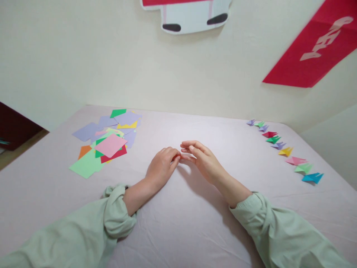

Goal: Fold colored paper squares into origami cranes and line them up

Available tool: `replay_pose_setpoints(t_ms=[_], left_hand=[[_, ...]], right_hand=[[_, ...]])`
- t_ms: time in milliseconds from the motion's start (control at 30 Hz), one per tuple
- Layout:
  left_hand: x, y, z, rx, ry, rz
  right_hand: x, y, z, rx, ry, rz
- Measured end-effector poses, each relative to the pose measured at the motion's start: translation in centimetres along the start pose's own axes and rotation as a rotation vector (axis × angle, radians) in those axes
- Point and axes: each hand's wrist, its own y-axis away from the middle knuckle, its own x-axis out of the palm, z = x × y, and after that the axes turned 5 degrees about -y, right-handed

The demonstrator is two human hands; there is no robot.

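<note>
My left hand (162, 166) and my right hand (201, 158) meet at the middle of the pale pink table (178, 223). Between their fingertips sits a small red folded paper (176, 157), mostly hidden by the fingers. The left fingers are curled and pinch it. The right thumb and forefinger pinch its other end, with the remaining fingers stretched out above. Both sleeves are light green.
A loose pile of coloured paper squares (107, 141) lies at the left. A row of several small folded paper figures (284, 149) runs along the right side. A red banner (309, 48) and a white cut-out (189, 15) hang on the wall.
</note>
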Motion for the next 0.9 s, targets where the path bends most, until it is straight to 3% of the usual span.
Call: replay_pose_setpoints(t_ms=[100,167,300,433,533,767,900], left_hand=[[0.0,-0.3,0.0,-0.125,0.254,-0.053],[0.0,-0.4,-0.1,-0.221,0.429,-0.045],[0.2,-0.3,-0.8,-0.326,0.663,0.001],[0.0,0.0,-1.3,-0.347,0.675,0.054],[-0.3,0.2,-1.3,-0.268,0.568,0.067],[-0.6,0.4,-0.9,0.084,0.186,0.072],[-0.7,0.3,-0.8,0.182,0.019,0.113]], right_hand=[[-0.6,-0.2,-0.5,-0.165,0.299,-0.08],[-0.9,-0.4,-1.0,-0.195,0.426,-0.101],[-1.0,-0.5,-1.9,-0.156,0.432,-0.028],[-1.0,-0.5,-2.2,-0.155,0.401,-0.03],[-1.2,-0.5,-1.9,-0.141,0.454,-0.026],[-1.6,-0.4,-1.3,-0.039,0.476,-0.011],[-1.6,-0.2,-1.5,-0.082,0.627,-0.006]])
